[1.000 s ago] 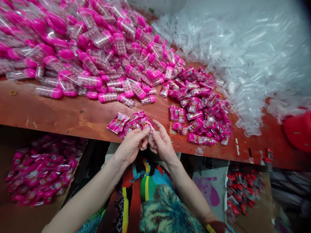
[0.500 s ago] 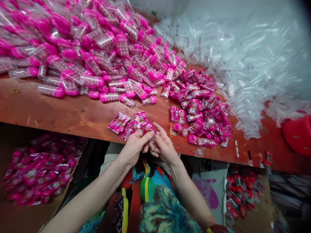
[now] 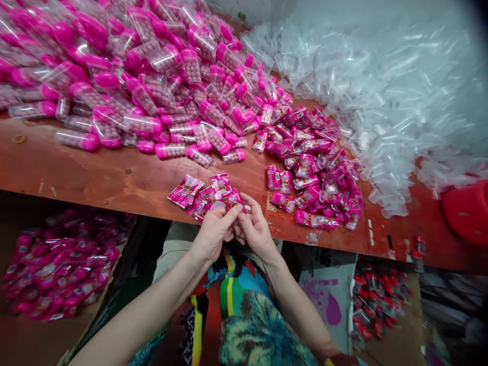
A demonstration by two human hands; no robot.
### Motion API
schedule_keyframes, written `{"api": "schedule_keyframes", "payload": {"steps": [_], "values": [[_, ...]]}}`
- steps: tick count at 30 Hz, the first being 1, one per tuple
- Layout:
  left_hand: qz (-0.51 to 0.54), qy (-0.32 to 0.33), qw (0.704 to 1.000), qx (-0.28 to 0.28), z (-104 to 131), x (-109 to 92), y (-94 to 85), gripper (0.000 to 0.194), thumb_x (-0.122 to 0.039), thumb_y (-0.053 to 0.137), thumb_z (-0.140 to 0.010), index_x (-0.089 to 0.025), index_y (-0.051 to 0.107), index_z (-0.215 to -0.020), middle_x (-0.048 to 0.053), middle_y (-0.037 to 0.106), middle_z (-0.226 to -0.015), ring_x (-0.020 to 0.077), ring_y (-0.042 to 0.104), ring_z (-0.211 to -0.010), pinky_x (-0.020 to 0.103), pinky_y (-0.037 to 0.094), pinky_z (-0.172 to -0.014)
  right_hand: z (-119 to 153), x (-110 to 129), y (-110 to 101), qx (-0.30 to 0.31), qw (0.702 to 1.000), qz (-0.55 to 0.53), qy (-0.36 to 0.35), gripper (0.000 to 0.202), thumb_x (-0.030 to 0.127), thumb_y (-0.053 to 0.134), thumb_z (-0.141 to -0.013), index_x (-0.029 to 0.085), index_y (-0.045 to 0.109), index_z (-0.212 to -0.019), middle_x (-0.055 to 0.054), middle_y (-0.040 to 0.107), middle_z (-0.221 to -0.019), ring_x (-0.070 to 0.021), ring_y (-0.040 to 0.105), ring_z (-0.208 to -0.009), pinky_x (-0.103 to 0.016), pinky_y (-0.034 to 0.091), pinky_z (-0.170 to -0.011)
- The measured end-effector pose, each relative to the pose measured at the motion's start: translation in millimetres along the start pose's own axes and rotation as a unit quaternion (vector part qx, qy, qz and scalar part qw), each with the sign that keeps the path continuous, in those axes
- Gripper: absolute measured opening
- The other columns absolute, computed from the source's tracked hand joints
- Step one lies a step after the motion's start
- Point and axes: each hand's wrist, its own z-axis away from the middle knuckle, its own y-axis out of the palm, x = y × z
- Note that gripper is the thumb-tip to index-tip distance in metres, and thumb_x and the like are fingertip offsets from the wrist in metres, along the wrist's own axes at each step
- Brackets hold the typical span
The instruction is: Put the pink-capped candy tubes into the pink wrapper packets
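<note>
Both of my hands meet at the table's front edge, fingertips together. My left hand [image 3: 215, 226] has thumb and fingers pinched, and my right hand [image 3: 257, 229] is pinched against it. Whatever lies between the fingers is too small and hidden to name. Just beyond the fingertips, flat pink printed packets [image 3: 206, 201] lie on the wooden table [image 3: 87, 175], one of them touching the fingers. To the right is a heap of filled pink packets [image 3: 308, 193]. Behind lies a large pile of clear tubes with pink caps and small balls [image 3: 190, 66].
Empty clear tubes [image 3: 381, 91] are heaped at the back right, beside a red container [image 3: 467, 211]. Below the table are a box of pink packets [image 3: 61, 269] at left and a box of red-capped items [image 3: 377, 300] at right.
The fingers of my right hand have curled in closer to my left hand. The view has shifted slightly; the packets and piles look unmoved.
</note>
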Motion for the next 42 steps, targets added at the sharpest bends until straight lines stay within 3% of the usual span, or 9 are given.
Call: {"api": "schedule_keyframes", "payload": {"steps": [10, 14, 16, 20, 24, 28, 31, 37, 42], "values": [[-0.024, -0.009, 0.999, 0.033, -1.1, 15.0, -0.6, 0.04, -0.049, 0.062, -0.083, -0.015, 0.052, -0.063, -0.004, 0.05, -0.047, 0.0035, 0.039, -0.035, 0.017, 0.027, -0.037, -2.8, -1.6, -4.6, -0.03, 0.999, -0.015, 0.041, 0.048, 0.048, 0.055, -0.089, 0.025, 0.044, -0.13, 0.009, 0.047, -0.057, -0.0051, 0.033, -0.036, -0.017, 0.03, -0.033], [-0.075, -0.014, 0.995, 0.059, 8.8, 16.7, 0.6, 0.031, -0.044, 0.062, -0.083, -0.016, 0.065, -0.097, 0.0, 0.066, -0.068, 0.0029, 0.036, -0.033, 0.019, 0.027, -0.036, -3.3, 24.1, -29.2, -0.102, 0.989, 0.102, -0.028, 0.04, 0.045, 0.05, -0.092, 0.025, 0.048, -0.127, 0.007, 0.046, -0.056, -0.007, 0.032, -0.038, -0.02, 0.029, -0.037], [-0.116, 0.022, 0.993, 0.02, 15.7, 11.7, -2.8, 0.031, -0.037, 0.066, -0.08, -0.018, 0.067, -0.104, 0.004, 0.071, -0.082, 0.0053, 0.045, -0.04, 0.02, 0.034, -0.04, -3.1, 40.4, -44.2, -0.172, 0.963, 0.188, -0.086, 0.045, 0.045, 0.042, -0.095, 0.025, 0.041, -0.135, 0.005, 0.049, -0.058, -0.0096, 0.036, -0.039, -0.022, 0.031, -0.04], [-0.218, 0.147, 0.96, -0.092, 18.7, -4.2, -19.8, 0.016, -0.029, 0.068, -0.077, -0.018, 0.074, -0.087, 0.005, 0.072, -0.078, 0.0164, 0.064, -0.07, 0.025, 0.049, -0.069, -11.3, 51.2, -46.2, -0.287, 0.841, 0.431, -0.159, 0.056, 0.045, 0.041, -0.095, 0.018, 0.033, -0.144, -0.001, 0.057, -0.063, -0.0183, 0.054, -0.054, -0.03, 0.042, -0.054], [-0.268, 0.213, 0.928, -0.147, 2.3, -10.3, -35.9, 0.024, -0.028, 0.069, -0.076, -0.021, 0.074, -0.099, 0.005, 0.073, -0.088, 0.0192, 0.065, -0.076, 0.027, 0.049, -0.074, -43.5, 31.2, -2.8, -0.16, 0.783, 0.581, -0.151, 0.036, 0.043, 0.041, -0.096, 0.021, 0.058, -0.119, -0.011, 0.065, -0.102, -0.0223, 0.063, -0.086, -0.032, 0.046, -0.073], [-0.311, 0.223, 0.914, -0.132, -10.2, -7.9, -41.9, 0.025, -0.029, 0.066, -0.078, -0.021, 0.073, -0.101, 0.003, 0.069, -0.078, 0.0165, 0.061, -0.067, 0.025, 0.047, -0.067, -75.8, 19.7, 25.4, -0.133, 0.743, 0.652, -0.065, 0.029, 0.042, 0.048, -0.094, 0.019, 0.06, -0.106, -0.009, 0.061, -0.105, -0.0207, 0.062, -0.085, -0.03, 0.045, -0.069], [-0.306, 0.213, 0.919, -0.13, -9.8, -9.6, -41.4, 0.02, -0.031, 0.066, -0.078, -0.019, 0.072, -0.093, 0.003, 0.068, -0.076, 0.0155, 0.06, -0.067, 0.024, 0.046, -0.065, -81.0, 21.0, 17.6, -0.128, 0.771, 0.619, -0.08, 0.02, 0.034, 0.049, -0.093, 0.019, 0.061, -0.092, -0.006, 0.061, -0.097, -0.0182, 0.06, -0.084, -0.029, 0.044, -0.071], [-0.143, 0.137, 0.972, -0.128, -12.0, -21.1, -31.0, 0.026, -0.038, 0.072, -0.073, -0.018, 0.067, -0.089, -0.006, 0.051, -0.052, 0.0076, 0.041, -0.043, 0.019, 0.031, -0.043, -64.0, 23.7, -4.9, -0.029, 0.956, 0.282, -0.07, 0.021, 0.041, 0.06, -0.085, 0.02, 0.057, -0.085, 0.003, 0.059, -0.072, -0.0118, 0.052, -0.062, -0.023, 0.041, -0.058], [-0.148, 0.112, 0.975, -0.121, -19.0, -21.5, -30.6, 0.031, -0.039, 0.073, -0.071, -0.017, 0.057, -0.056, -0.006, 0.041, -0.043, 0.0057, 0.031, -0.039, 0.021, 0.019, -0.038, -59.4, 16.2, -0.5, -0.051, 0.988, 0.128, -0.072, 0.026, 0.037, 0.066, -0.079, 0.022, 0.051, -0.095, 0.005, 0.058, -0.073, -0.0094, 0.052, -0.059, -0.02, 0.04, -0.055]]}}
